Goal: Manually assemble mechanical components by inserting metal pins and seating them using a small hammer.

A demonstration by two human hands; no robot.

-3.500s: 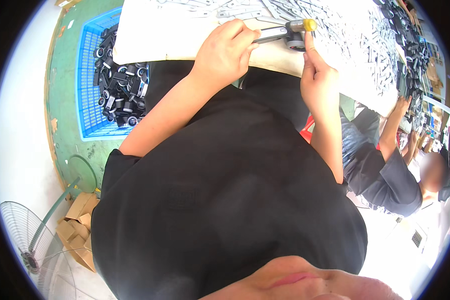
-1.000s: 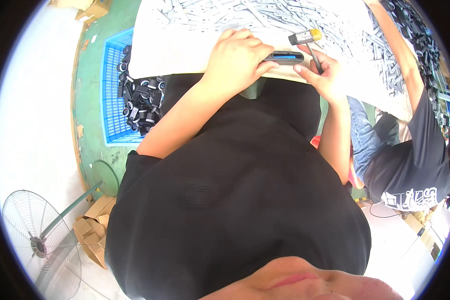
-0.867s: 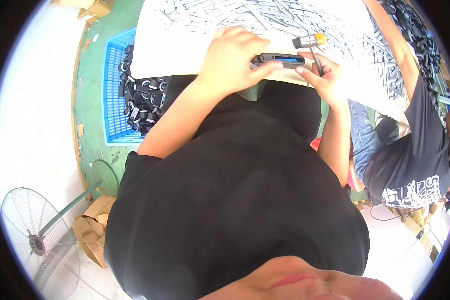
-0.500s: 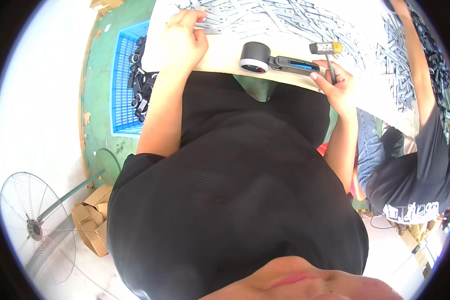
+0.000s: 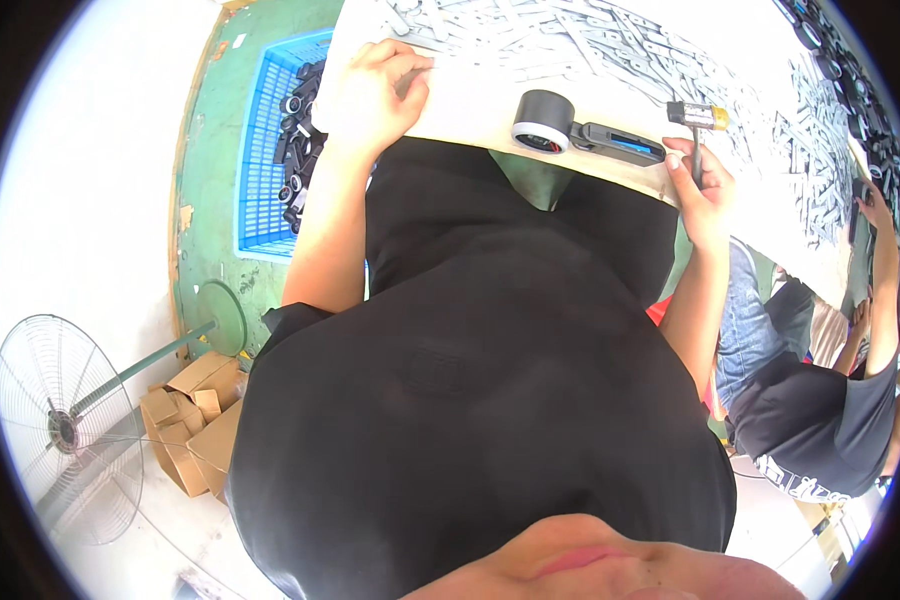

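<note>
My left hand (image 5: 382, 98) rests over the table's near left part, fingers curled toward thin grey strips (image 5: 530, 38). Whatever its fingertips hold, if anything, is too small to make out. In my right hand (image 5: 708, 195) is a small hammer (image 5: 697, 115) with a black and yellow head, its dark handle gripped upright. A black device (image 5: 620, 143) lies along the table's near edge between my hands. It has a round drum-like end with a pale rim on the left and a slotted arm with a blue strip inside. My right thumb and forefinger are at the arm's right end.
Piles of grey strips cover the far and right parts of the pale table (image 5: 470, 115). A blue crate (image 5: 253, 190) of black parts stands on the left, with a fan (image 5: 65, 430) and cardboard boxes (image 5: 190, 420) behind. A co-worker (image 5: 805, 410) works at the right.
The whole view has shifted, with the table, device and my hands sitting a little farther right. My right hand still grips the hammer. The co-worker's arm has come down nearer the table's right edge.
</note>
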